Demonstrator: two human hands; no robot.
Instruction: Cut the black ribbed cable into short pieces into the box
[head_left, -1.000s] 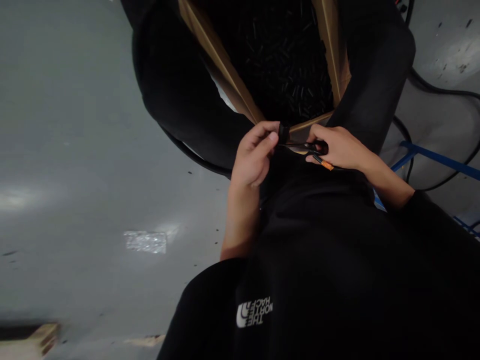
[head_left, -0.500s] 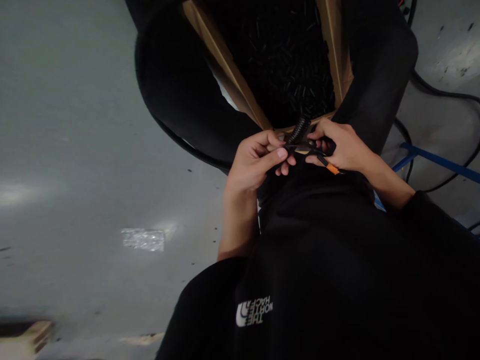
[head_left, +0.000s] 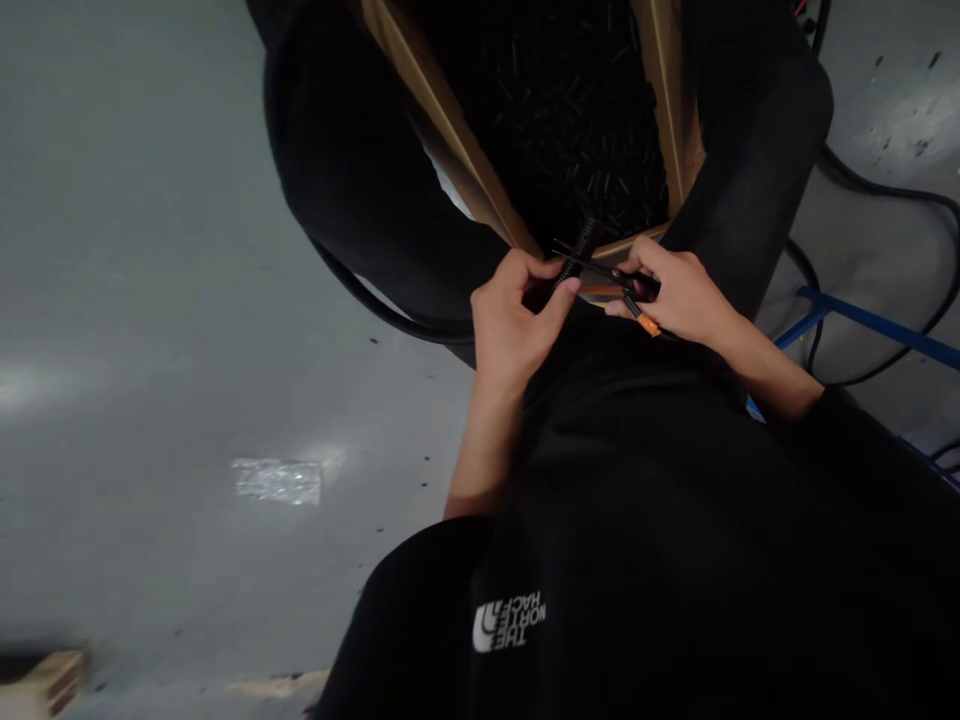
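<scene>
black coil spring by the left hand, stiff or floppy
The black coil spring is probably springy rather than floppy: its thin coils hold a straight line against the left hand. It likely weighs little and, being round, would probably roll if set down.

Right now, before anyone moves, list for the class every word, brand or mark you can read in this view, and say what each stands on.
"THE NORTH FACE", upside down in this view, in white beside its logo on the front of the black top.
The black-and-orange tool and the black coil show nothing readable.
</scene>
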